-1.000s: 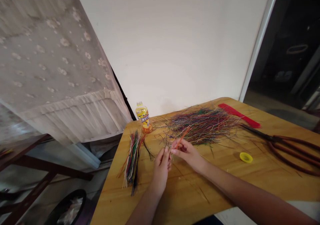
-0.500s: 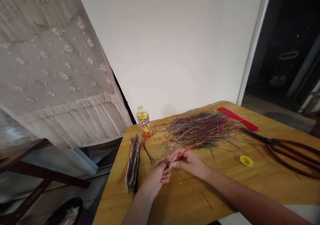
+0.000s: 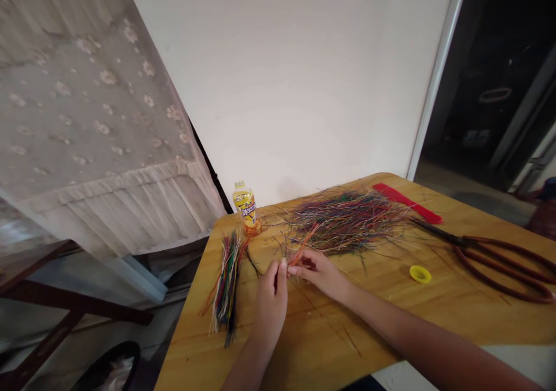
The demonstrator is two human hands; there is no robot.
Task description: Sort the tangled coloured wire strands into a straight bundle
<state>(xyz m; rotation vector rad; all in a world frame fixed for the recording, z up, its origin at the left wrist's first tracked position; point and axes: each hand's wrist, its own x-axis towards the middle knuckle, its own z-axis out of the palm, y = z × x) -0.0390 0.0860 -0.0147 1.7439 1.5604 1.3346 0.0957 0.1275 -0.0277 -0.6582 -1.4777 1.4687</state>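
Note:
My left hand (image 3: 270, 301) and my right hand (image 3: 319, 273) meet at their fingertips above the wooden tabletop (image 3: 330, 327). An orange strand (image 3: 304, 243) sticks up and away from the pinch of my right fingers. My left fingers pinch thin dark fibres, too fine to make out well. Behind the hands lies a loose heap of multicoloured thin strands (image 3: 343, 222). A tighter bundle of coloured strands (image 3: 226, 284) lies to the left of my left hand, not touching it.
A yellow-labelled plastic bottle (image 3: 245, 205) stands at the far table corner. Farther right are a red comb (image 3: 406, 203), large dark-red-handled scissors (image 3: 495, 266) and a yellow bottle cap (image 3: 420, 274). A lace curtain (image 3: 87, 119) and white wall (image 3: 304, 78) rise beyond the table.
My left hand has turned from lying sideways to more upright, and the orange strand now points more steeply upward. The whole view has shifted slightly as my head moved.

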